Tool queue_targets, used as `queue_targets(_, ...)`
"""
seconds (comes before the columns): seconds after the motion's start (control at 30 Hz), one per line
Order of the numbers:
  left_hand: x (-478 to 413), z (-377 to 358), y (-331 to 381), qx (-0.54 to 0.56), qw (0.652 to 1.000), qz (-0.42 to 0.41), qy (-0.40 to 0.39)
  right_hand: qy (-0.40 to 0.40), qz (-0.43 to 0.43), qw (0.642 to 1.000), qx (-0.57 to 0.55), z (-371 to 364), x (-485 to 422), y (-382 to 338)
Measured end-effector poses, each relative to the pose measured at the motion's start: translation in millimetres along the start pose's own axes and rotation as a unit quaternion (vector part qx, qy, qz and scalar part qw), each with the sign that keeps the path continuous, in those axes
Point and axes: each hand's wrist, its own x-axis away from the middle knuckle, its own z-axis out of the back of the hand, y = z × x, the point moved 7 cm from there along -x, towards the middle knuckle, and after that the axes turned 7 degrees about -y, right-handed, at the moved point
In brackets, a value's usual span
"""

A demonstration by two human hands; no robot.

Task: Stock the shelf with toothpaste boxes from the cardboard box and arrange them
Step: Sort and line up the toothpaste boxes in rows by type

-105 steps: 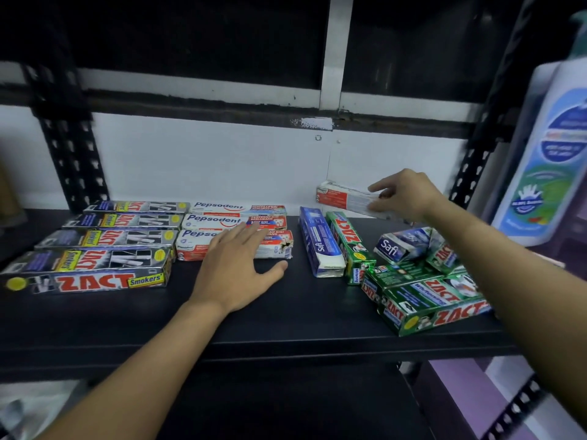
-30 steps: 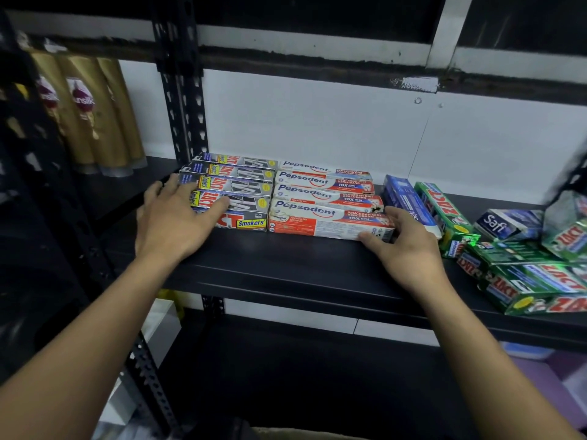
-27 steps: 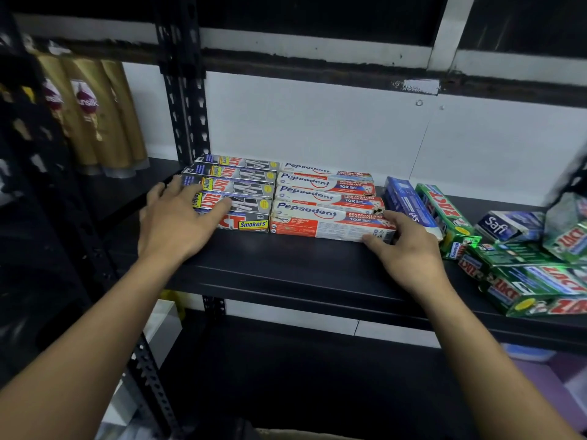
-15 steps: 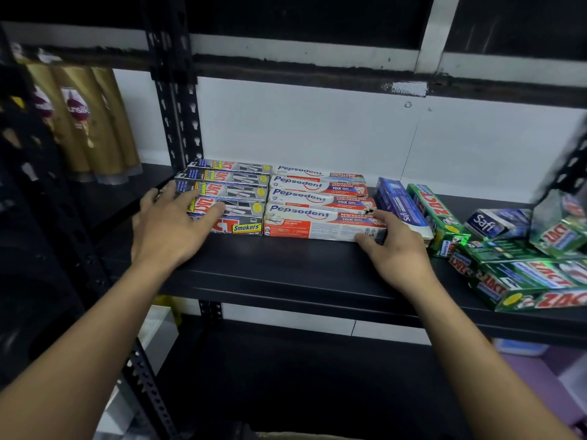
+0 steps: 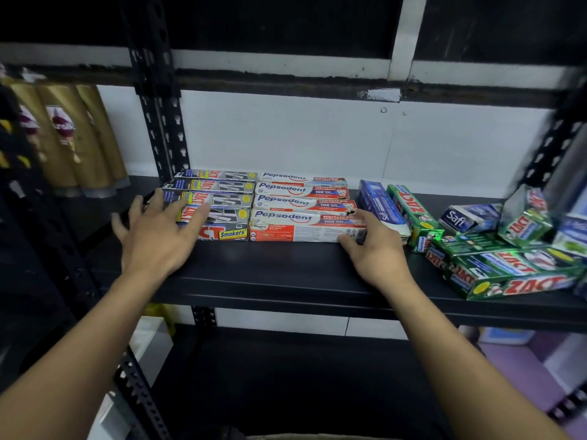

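Black shelf: your L hand, fingers spread & blurred, is over the Zact Smokers boxes; R hand, fingers relaxed, touches the front Pepsodent box at its right end. Green Zact boxes lie jumbled further right.

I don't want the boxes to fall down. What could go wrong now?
The green Zact boxes lie in a messy pile near the front edge of the shelf; a bump might knock one off. The right hand presses the end of the front Pepsodent box; pushing hard could skew that neat row. The left hand, spread over the Zact Smokers boxes, might nudge them crooked.
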Motion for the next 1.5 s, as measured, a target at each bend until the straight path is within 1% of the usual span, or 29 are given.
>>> queue_targets(0.13,9,7,21,-0.054,0.995,-0.08,0.027,0.062,0.041,0.997,-0.012,12,12,-1)
queue_targets(0.2,14,7,33,-0.078,0.99,-0.116,0.03,0.066,0.048,0.996,-0.018,16,19,0)
queue_targets(0.3,23,5,60,-0.079,0.984,-0.158,0.024,0.052,0.064,0.997,-0.012,29,31,-3)
queue_targets(0.4,38,1,107,-0.062,0.973,-0.221,0.016,0.083,0.086,0.993,0.008,61,43,-4)
queue_targets(0.47,48,-1,146,-0.046,0.964,-0.263,0.009,0.12,0.063,0.99,0.033,87,45,7)
queue_targets(0.53,59,-5,187,-0.033,0.952,-0.305,-0.002,0.14,0.031,0.986,0.079,107,42,25)
queue_targets(0.67,87,-29,263,-0.018,0.921,-0.385,-0.055,0.128,-0.002,0.979,0.161,126,29,58)
queue_targets(0.77,92,-63,297,-0.034,0.916,-0.385,-0.107,0.086,-0.008,0.971,0.224,121,15,65)
queue_targets(0.83,92,-80,309,-0.037,0.919,-0.374,-0.123,0.073,-0.011,0.96,0.27,118,9,66)
queue_targets(0.9,93,-87,313,-0.021,0.919,-0.375,-0.12,0.061,-0.018,0.953,0.296,114,4,66)
queue_targets(1.0,93,-85,306,0.021,0.921,-0.375,-0.107,0.023,-0.041,0.945,0.325,101,-4,67)
queue_targets(1.1,95,-82,304,0.026,0.918,-0.378,-0.114,0.027,-0.047,0.941,0.334,96,-13,65)
queue_targets(1.2,98,-81,305,0.017,0.918,-0.382,-0.106,0.064,-0.035,0.955,0.288,102,-17,63)
queue_targets(1.27,97,-80,305,0.019,0.918,-0.383,-0.106,0.086,-0.028,0.973,0.212,109,-15,62)
queue_targets(1.33,98,-79,305,0.018,0.916,-0.386,-0.105,0.098,-0.014,0.984,0.149,115,-10,60)
queue_targets(1.4,98,-78,306,0.016,0.917,-0.385,-0.103,0.125,0.015,0.985,0.115,121,-6,57)
queue_targets(1.5,99,-79,307,0.002,0.917,-0.385,-0.105,0.189,0.056,0.978,0.074,137,0,49)
